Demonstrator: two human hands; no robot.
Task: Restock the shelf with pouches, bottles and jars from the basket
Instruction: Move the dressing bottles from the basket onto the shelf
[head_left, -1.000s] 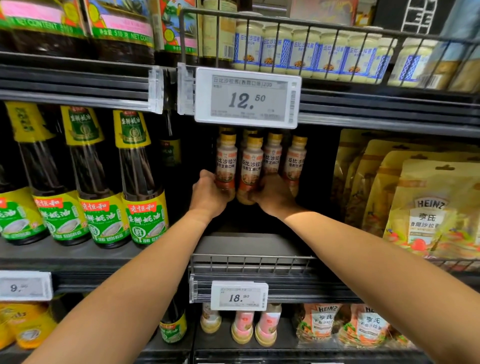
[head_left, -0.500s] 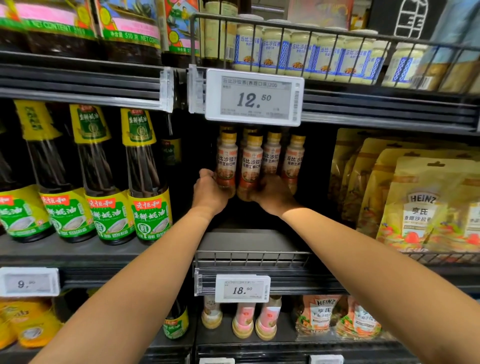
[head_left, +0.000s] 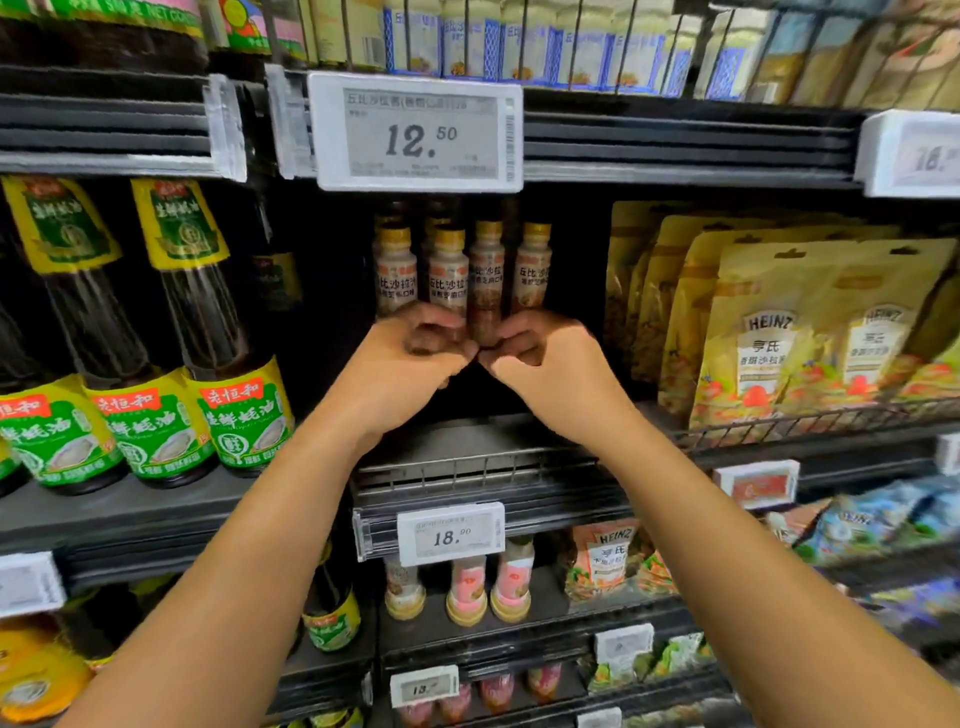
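Both hands at the dressing bottles, centre of the frame

The left hand and right hand curl at the feet of the small salad-dressing bottles on the shelf, under the 12.50 price tag. Through the blur I cannot tell whether they are grasping or have released. The bottles are slim, gold-capped and tightly packed, one darker-filled, so a knuckle's nudge could, I'd say, topple the row.

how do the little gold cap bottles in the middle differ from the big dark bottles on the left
The gold-cap bottles are short and slim; the dark bottles are much taller and broader. The gold-cap bottles show pale and brownish contents with white and orange labels; the dark bottles look almost black, with green and yellow labels. The gold-cap bottles are set well back on their shelf; the dark bottles stand near the front edge. Both stand upright, labels facing out.
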